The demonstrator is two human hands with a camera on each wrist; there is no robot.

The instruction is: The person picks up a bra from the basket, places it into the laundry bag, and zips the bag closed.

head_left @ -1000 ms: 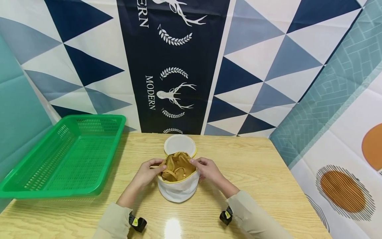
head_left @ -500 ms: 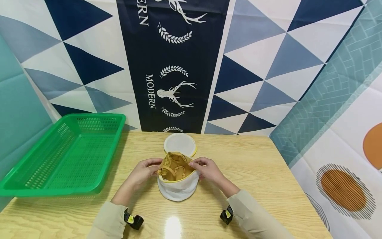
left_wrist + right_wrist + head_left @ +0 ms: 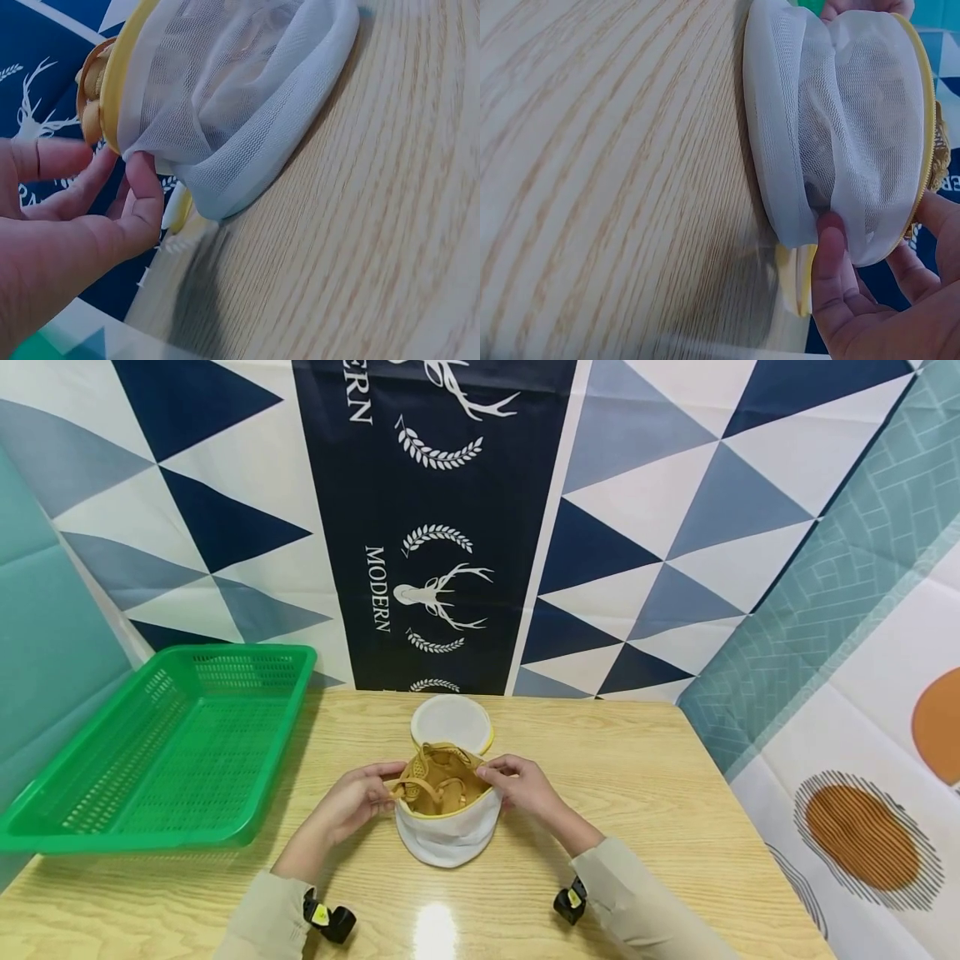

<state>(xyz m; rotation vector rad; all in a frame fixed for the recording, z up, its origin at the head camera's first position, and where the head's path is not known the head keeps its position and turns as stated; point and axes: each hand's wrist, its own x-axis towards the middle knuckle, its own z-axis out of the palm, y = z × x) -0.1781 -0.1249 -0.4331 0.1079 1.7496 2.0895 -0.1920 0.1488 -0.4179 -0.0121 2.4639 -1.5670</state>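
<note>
A round white mesh laundry bag (image 3: 450, 845) with a yellow zip edge stands open at the table's middle. Inside it bunches a mustard-yellow bra (image 3: 442, 781), one strap looping over the left rim. My right hand (image 3: 525, 785) grips the right rim, thumb on top; in the right wrist view its lower fingers (image 3: 829, 251) press the mesh. My left hand (image 3: 348, 802) is at the left rim. There, in the left wrist view, the thumb stands apart near the strap and a bent fingertip (image 3: 144, 169) touches the mesh. The bag's round flap (image 3: 450, 722) lies folded back behind.
A large green plastic basket (image 3: 202, 768) stands on the left of the wooden table (image 3: 615, 777). Patterned cloth walls (image 3: 637, 527) rise behind the table and on both sides. A black wrist camera (image 3: 330, 922) is strapped on each sleeve.
My left thumb has come off the inside of the rim, and the left hand has drawn back left. The strap now hangs over the left rim. The right hand has stayed in place.
</note>
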